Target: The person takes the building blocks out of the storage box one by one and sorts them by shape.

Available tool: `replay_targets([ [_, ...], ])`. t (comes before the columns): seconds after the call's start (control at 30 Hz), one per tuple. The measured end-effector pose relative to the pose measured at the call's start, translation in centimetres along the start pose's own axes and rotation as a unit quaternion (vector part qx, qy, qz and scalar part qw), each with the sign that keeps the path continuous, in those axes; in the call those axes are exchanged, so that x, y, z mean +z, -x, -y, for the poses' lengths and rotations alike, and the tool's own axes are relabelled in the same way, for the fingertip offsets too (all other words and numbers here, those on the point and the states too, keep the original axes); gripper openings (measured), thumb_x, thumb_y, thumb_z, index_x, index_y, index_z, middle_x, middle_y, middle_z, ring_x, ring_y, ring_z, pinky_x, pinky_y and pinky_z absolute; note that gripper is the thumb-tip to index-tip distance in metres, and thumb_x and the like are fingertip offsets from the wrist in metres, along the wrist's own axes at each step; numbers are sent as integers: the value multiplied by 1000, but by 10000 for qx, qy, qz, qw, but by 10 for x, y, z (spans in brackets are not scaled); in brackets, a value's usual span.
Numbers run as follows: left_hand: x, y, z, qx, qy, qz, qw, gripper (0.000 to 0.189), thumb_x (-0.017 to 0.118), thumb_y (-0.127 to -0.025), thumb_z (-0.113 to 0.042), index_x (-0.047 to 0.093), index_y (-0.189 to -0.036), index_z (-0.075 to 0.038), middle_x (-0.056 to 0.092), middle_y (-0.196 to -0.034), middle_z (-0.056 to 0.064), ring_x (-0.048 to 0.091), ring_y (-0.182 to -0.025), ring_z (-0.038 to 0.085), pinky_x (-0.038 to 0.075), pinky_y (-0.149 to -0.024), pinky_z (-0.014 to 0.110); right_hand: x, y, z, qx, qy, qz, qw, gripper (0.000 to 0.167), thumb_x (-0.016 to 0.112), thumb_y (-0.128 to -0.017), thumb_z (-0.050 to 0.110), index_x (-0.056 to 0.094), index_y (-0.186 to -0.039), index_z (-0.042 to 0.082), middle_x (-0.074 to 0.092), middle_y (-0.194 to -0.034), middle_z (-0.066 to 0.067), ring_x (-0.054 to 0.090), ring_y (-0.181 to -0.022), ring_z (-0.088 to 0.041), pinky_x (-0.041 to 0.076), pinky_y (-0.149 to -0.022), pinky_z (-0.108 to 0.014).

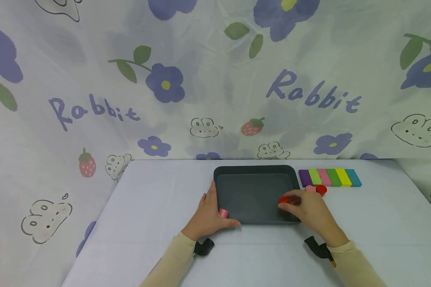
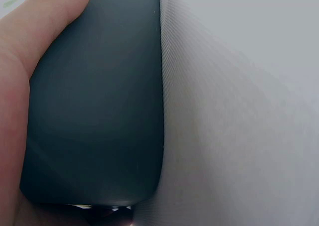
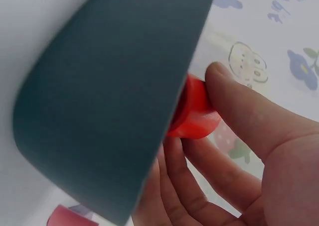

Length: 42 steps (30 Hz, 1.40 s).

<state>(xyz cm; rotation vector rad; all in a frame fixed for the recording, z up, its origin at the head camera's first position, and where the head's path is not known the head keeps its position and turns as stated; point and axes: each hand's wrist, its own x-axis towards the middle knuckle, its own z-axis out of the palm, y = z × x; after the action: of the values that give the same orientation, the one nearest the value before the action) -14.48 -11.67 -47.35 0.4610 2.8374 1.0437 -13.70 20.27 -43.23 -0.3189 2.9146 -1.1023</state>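
Note:
A dark grey rectangular tray (image 1: 251,195) lies on the white table in the head view. My left hand (image 1: 211,213) rests on its near left corner, fingers extended along the left side and thumb along the front wall. Beside that hand, a small pink cylinder-like piece (image 1: 224,213) is inside the tray. Over the tray's right end, my right hand (image 1: 314,209) pinches a small red rounded piece (image 3: 199,111) between thumb and fingers. In the right wrist view the tray wall (image 3: 109,86) hides part of the red piece; its exact shape cannot be told.
Right of the tray stands a row of several coloured blocks (image 1: 330,177). In front of them are another pink piece (image 1: 310,188), partly behind the right hand, and a red piece (image 1: 321,189). A patterned curtain (image 1: 215,79) hangs behind the table.

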Motion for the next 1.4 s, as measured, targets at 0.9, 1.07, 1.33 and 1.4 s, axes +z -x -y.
replay_targets([
  [0.9, -2, 2, -1, -91, -18, 74, 9999, 150, 86, -64, -67, -10, -159, -2, 0, -169, 13, 12, -153, 23, 6, -123, 49, -31, 0, -13, 478, 128, -679, 9965, 51, 80, -88, 33, 67, -122, -3, 72, -98, -18, 65, -87, -31, 50, -59, -31],
  [1.07, -2, 2, -2, -70, -14, 75, 9999, 150, 86, -64, -67, -9, -159, -1, 0, -168, 14, 13, -153, 25, 6, -123, 51, -35, 1, -17, 539, 186, -892, 9944, 49, 78, -89, 33, 66, -121, -2, 71, -99, -20, 64, -88, -32, 53, -63, -31],
  [1.33, -2, 3, -2, -126, -16, 91, 9999, 150, 86, -64, -66, -11, -159, -3, -1, -169, 11, 12, -153, 21, 6, -123, 47, -42, 2, -21, 636, 165, -929, 9935, 48, 78, -90, 31, 65, -120, -4, 70, -104, -23, 65, -90, -33, 52, -63, -28],
  [1.4, -3, 3, -2, -145, 1, 107, 9998, 150, 86, -64, -66, -11, -159, -4, -2, -169, 10, 11, -153, 20, 5, -123, 47, -44, 2, -22, 644, 168, -946, 9933, 49, 78, -90, 31, 65, -121, -5, 70, -106, -23, 65, -91, -33, 51, -63, -26],
])
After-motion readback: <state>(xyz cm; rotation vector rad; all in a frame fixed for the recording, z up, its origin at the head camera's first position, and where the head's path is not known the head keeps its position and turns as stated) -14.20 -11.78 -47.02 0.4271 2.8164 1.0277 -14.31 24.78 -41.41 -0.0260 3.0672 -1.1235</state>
